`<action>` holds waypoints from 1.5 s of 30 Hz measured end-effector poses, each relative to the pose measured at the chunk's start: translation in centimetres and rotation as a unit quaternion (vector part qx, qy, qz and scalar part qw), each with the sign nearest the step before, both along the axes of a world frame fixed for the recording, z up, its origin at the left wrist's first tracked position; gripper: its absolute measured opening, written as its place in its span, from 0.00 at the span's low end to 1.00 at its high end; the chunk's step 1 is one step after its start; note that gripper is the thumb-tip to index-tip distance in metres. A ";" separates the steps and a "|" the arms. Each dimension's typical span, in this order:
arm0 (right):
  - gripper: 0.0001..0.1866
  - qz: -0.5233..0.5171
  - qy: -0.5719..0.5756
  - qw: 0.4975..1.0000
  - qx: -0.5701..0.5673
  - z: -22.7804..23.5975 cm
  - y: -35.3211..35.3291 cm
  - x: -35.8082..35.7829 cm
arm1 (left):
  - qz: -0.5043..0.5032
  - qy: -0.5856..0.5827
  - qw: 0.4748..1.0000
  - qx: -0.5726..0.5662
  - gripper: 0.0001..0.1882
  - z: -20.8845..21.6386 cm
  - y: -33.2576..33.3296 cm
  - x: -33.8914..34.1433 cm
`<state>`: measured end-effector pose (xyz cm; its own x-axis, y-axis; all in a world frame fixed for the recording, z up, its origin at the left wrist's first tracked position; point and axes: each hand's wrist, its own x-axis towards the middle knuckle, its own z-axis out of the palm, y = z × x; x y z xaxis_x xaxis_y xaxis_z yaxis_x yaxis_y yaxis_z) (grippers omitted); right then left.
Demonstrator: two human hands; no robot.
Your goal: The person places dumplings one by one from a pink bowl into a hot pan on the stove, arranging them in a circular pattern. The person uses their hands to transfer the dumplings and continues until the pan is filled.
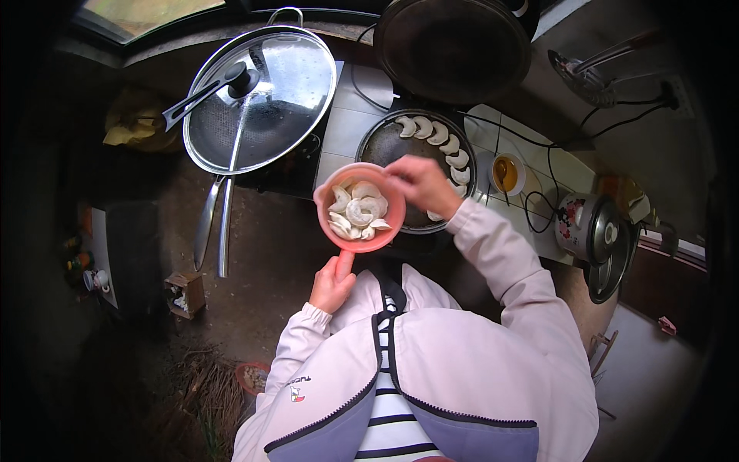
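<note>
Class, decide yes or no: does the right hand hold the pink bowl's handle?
No, the left hand grips the handle of the bowl.

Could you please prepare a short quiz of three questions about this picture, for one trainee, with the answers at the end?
1. Which hand grips the handle of the pink bowl?
2. True or false: the dumplings in the round pan lie heaped in its middle.
3. What colour are the contents of the white bowl to the right of that pan? A) green B) yellow-orange C) black

Key:
1. The left hand.
2. False; they follow a curve along the edge.
3. B
</note>
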<state>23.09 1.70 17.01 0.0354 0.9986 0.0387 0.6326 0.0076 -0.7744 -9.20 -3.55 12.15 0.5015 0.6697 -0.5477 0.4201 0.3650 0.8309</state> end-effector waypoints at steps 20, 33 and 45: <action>0.22 0.057 -0.220 0.966 -0.120 -2.9 -5.3 -9.4 | -0.059 0.037 0.998 0.010 0.18 0.6 -3.0 -0.4; 0.24 0.065 -0.197 0.972 -0.111 -2.6 -5.8 -9.4 | -0.046 -0.005 0.994 0.094 0.11 -1.0 -3.4 -0.5; 0.23 -0.124 0.591 0.766 -0.219 0.7 -3.1 -0.2 | -0.003 0.033 0.999 0.026 0.16 -0.4 -2.9 -0.3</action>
<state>22.86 -1.36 17.75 -0.0220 0.8637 -0.5035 -0.5734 -0.4235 -0.7014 -9.50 -6.49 11.70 0.4690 0.6960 -0.5438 0.4769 0.3187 0.8191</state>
